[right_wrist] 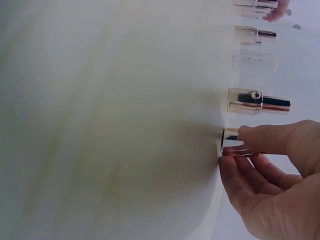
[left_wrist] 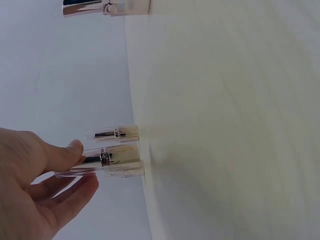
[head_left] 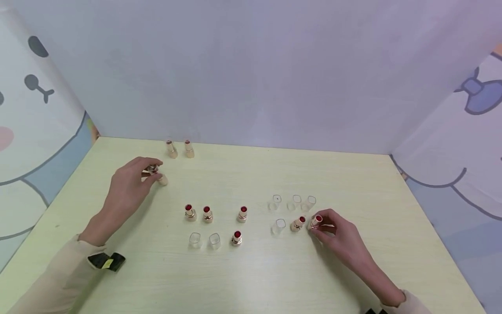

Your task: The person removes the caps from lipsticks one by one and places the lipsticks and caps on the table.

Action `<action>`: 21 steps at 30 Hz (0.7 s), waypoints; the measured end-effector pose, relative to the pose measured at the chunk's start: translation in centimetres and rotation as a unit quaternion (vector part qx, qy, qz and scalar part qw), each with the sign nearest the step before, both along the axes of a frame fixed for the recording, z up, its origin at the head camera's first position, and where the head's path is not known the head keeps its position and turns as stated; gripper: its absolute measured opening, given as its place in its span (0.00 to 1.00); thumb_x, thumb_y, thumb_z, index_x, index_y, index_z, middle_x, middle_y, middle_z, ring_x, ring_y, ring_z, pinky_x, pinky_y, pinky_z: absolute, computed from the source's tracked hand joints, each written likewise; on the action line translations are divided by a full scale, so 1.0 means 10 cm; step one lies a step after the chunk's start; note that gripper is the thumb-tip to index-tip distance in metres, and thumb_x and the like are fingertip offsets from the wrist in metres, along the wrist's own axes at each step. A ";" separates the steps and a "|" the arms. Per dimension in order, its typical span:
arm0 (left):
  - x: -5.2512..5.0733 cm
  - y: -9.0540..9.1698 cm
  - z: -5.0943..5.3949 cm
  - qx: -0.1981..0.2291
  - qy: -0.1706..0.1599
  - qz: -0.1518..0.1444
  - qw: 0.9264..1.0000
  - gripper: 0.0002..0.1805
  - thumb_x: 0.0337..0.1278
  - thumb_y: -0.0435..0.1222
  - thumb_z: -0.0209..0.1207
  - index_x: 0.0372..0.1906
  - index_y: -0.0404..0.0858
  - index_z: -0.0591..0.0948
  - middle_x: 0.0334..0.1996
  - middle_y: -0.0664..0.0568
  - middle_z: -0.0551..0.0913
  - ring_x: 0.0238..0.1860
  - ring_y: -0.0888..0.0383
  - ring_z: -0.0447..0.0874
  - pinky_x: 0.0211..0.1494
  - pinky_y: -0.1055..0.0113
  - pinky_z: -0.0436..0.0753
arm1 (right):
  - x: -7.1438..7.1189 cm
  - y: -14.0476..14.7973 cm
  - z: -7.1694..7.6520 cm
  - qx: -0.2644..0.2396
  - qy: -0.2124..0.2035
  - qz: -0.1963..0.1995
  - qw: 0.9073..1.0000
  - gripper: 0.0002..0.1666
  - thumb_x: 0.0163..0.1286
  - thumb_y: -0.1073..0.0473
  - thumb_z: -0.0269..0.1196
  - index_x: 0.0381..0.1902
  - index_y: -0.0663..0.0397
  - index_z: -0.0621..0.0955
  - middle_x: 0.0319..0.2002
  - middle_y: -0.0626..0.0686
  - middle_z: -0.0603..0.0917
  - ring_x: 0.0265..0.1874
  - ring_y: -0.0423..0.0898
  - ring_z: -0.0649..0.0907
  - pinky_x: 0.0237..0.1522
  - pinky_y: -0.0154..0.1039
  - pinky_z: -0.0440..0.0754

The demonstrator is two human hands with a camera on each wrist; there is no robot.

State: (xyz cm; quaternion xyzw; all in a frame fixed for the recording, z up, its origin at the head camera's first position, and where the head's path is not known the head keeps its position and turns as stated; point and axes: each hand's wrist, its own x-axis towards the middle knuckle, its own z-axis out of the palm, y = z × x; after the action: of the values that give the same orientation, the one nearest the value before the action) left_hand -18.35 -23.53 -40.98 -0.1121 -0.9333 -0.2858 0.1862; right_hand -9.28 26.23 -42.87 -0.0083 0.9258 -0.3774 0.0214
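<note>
Right hand [head_left: 340, 235] here, thumb and fingers pinching uncapped lipstick tube [head_left: 315, 221], long axis upright on counter [head_left: 235, 283]. Key relation: nearest clear cap [head_left: 309, 203] stands just short of twelve o'clock from that tube, near but apart; right hand far nearer it than left hand [head_left: 131, 179]. Second uncapped tube [head_left: 298, 224] just beside, at nine. Left hand pinches clear-capped tube [head_left: 163, 179] (base touching or not, can't tell); standing capped tube [head_left: 171, 150] near, one o'clock.

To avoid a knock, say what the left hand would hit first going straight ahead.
The left hand would likely meet the back pair's left lipstick, though depth is unclear.
</note>
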 end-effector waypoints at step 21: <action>0.23 0.28 0.31 0.003 0.069 -0.040 0.997 0.16 0.53 0.26 0.75 0.47 0.38 0.85 0.41 0.49 0.88 0.42 0.52 0.89 0.47 0.93 0.71 | 0.04 0.01 0.02 -0.014 0.003 0.019 1.000 0.26 0.64 0.71 0.72 0.59 0.52 0.80 0.53 0.56 0.86 0.50 0.50 0.90 0.53 0.37 0.89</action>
State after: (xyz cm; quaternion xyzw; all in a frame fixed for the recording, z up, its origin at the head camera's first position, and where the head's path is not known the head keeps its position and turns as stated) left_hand -16.04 -20.74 -37.90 -0.1683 -0.9122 -0.2875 0.2386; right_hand -8.84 26.37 -42.71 -0.0271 0.9202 -0.3898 0.0253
